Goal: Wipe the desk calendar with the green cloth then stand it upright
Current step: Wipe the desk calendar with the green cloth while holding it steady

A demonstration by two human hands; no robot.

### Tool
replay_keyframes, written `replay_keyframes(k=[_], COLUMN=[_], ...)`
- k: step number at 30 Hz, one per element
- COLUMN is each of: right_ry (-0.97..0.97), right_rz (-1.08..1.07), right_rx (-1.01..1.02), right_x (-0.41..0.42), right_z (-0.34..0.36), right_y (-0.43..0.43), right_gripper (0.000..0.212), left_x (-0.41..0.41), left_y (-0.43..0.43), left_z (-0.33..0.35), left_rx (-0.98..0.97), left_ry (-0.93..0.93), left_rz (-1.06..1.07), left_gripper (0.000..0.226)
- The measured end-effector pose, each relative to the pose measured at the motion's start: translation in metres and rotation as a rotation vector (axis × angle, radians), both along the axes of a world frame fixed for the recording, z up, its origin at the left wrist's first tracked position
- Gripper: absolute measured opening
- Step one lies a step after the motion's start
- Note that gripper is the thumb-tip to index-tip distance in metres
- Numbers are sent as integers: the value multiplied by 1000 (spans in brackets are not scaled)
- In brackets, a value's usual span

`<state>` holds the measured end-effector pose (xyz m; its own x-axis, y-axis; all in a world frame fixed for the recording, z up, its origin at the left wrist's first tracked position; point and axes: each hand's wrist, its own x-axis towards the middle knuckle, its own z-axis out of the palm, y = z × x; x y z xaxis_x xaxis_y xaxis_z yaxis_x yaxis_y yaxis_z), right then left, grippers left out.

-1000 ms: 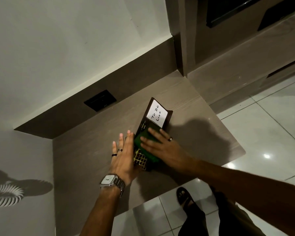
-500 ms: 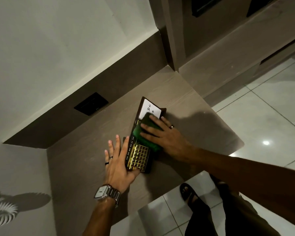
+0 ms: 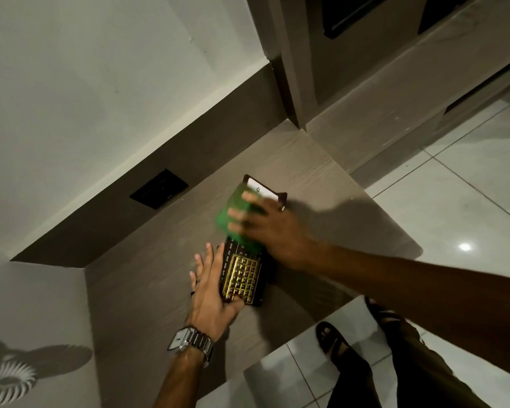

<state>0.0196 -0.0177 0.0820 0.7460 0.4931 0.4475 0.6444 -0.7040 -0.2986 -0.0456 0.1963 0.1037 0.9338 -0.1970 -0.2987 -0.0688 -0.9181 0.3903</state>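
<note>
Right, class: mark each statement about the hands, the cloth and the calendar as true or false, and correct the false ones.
1. The right hand presses the green cloth onto the calendar. True.
2. The calendar is standing upright on the desk. False: it lies flat.
3. The left hand steadies the calendar's edge. True.
4. The watch is on the right wrist. False: it is on the left wrist.
5. The cloth covers the calendar's gold grid. False: the grid is bare; the cloth sits at the far end, by the white note.
</note>
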Motion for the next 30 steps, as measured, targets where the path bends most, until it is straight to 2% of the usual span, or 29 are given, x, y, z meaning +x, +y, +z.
replay_keyframes(k=[2, 3, 4, 7, 8, 10, 12, 13, 15, 18, 20, 24, 28, 30], right_ry=[-50, -53, -38, 209, 258, 151, 8, -26, 44, 323, 321, 235, 384, 428], right_rz=[180, 165, 70, -292, -345, -236, 70, 138, 18, -286, -306, -145, -380, -410], right_rx=[-87, -87, -56, 95, 118, 82, -45, -55, 100, 319, 318, 176, 361, 360], right_x=[-15, -12, -4, 26, 28, 17, -6, -10, 2, 21, 16, 8, 24, 8], right_z=[-5, -2, 1, 15, 20, 15, 5, 3, 5, 13, 13, 0, 5, 1], right_y=[4, -2, -9, -22, -17, 1, 10, 6, -9, -19, -9, -10, -10, 7], right_gripper=[70, 70, 69, 71, 71, 63, 60, 63, 70, 81, 81, 81, 88, 98], left_x=[0, 0, 0, 0, 0, 0, 0, -1, 0, 0, 0, 1, 0, -1], left_y=[1, 2, 2, 0, -1, 0, 3, 3, 3, 0, 0, 1, 0, 0], left_z=[-1, -1, 0, 1, 2, 1, -1, -1, -1, 1, 1, 3, 3, 3], left_rx=[7, 2, -8, -24, -22, -16, -15, -17, -29, -26, -23, -28, -10, -11], left_ry=[4, 2, -2, -9, -8, -1, 11, 12, 7, 2, 1, -5, -10, -13], left_rz=[-2, -2, -4, -19, -23, -11, -2, -6, -12, -21, -15, -14, -19, -15], left_gripper=[116, 117, 119, 122, 122, 121, 118, 117, 119, 121, 121, 120, 118, 117])
